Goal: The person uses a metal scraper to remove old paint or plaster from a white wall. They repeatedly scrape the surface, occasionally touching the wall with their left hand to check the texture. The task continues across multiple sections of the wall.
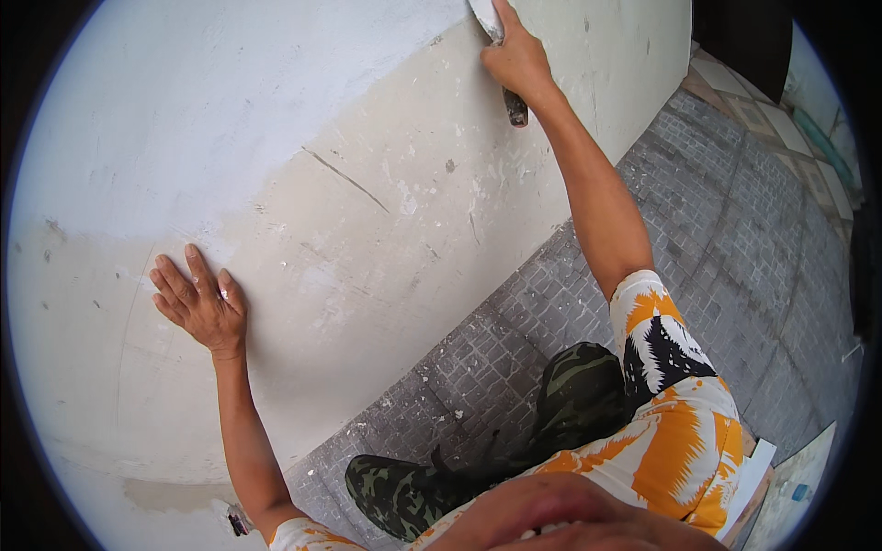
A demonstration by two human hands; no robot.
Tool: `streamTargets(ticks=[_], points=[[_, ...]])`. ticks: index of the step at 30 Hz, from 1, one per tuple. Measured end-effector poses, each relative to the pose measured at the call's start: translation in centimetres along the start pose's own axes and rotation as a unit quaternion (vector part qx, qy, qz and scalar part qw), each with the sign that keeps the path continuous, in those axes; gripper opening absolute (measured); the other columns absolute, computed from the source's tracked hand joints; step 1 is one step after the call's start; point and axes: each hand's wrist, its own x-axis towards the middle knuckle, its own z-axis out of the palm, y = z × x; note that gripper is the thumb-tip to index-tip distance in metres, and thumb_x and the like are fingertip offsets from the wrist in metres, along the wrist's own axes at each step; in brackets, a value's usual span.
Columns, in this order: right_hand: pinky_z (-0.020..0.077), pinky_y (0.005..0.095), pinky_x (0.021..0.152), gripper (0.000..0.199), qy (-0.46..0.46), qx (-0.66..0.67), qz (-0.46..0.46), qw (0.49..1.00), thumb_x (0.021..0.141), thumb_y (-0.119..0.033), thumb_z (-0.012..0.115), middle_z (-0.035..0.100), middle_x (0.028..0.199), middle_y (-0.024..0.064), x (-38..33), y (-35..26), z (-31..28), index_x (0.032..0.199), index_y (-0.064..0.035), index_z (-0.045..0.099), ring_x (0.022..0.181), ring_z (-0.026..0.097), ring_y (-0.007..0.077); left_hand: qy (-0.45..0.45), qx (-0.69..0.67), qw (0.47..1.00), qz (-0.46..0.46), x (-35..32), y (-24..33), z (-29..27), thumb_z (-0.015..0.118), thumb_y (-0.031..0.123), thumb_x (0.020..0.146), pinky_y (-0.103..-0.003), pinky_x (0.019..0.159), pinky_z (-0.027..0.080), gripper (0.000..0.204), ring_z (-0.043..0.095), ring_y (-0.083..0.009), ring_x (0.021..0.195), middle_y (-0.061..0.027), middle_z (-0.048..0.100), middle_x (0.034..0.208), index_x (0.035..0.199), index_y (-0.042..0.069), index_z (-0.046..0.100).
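Note:
My left hand (pixel 203 307) is spread on the wall (pixel 367 257), fingers apart, just below the edge of a whiter coated area (pixel 202 119). At the upper middle, my right hand (pixel 519 60) is closed round a putty knife (pixel 516 108). The knife's dark, worn handle sticks out below the fist. Its pale, smeared blade points up against the wall, and the tip runs out of view at the top edge. Beige, scuffed wall with a long dark scratch and white specks lies between my two hands.
Grey brick-patterned floor (pixel 698 211) meets the wall along a slanting line and carries white crumbs. A pale board (pixel 795 500) with a small blue item lies at the lower right. Low on the wall, at bottom left, is a small dark fitting (pixel 239 521). Pale tiles (pixel 781 127) run along the upper right.

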Motion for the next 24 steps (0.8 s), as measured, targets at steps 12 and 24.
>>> streamTargets(ticks=[12, 24], points=[[0.0566, 0.0471, 0.088, 0.085, -0.029, -0.047, 0.01, 0.998, 0.084, -0.009, 0.058, 0.071, 0.107, 0.0261, -4.1, -2.0, 6.1, 0.161, -0.005, 0.022, 0.096, 0.072, 0.0391, -0.09, -0.046, 0.993, -0.068, -5.9, 4.6, 0.7, 0.047, 0.058, 0.102, -0.05, 0.128, -0.005, 0.081, -0.001, -0.0337, 0.16, -0.0144, 0.009, 0.173, 0.166, 0.015, 0.02], [0.0587, 0.0391, 0.062, 0.083, -0.301, -0.401, -0.465, 0.73, 0.094, -0.013, 0.07, 0.064, 0.107, 0.0226, -10.5, -7.0, 14.0, 0.163, -0.0331, 0.028, 0.073, 0.07, 0.0305, -0.838, -0.389, 0.373, -0.089, -23.2, 12.7, -21.5, 0.068, 0.047, 0.095, -0.048, 0.111, 0.046, 0.071, 0.057, -0.0402, 0.131, -0.023, 0.06, 0.141, 0.151, 0.008, 0.048]])
